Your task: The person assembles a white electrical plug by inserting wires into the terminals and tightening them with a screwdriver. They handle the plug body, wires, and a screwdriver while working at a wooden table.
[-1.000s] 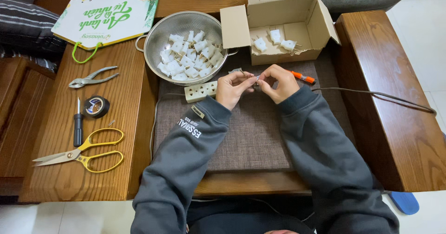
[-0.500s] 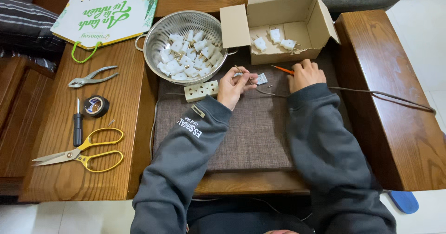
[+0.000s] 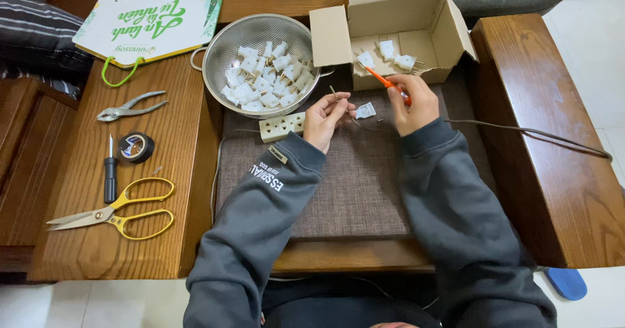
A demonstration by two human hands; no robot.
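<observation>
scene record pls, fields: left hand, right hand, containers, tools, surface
left hand: left hand pinches a small metal pin, beside a white plug piece on the mat
right hand: right hand holds an orange screwdriver, tip toward the box
containers: metal colander full of white plug parts; open cardboard box with a few more
tools: pliers, tape roll, black screwdriver, yellow scissors
surface: grey mat; white power strip at its far edge
</observation>
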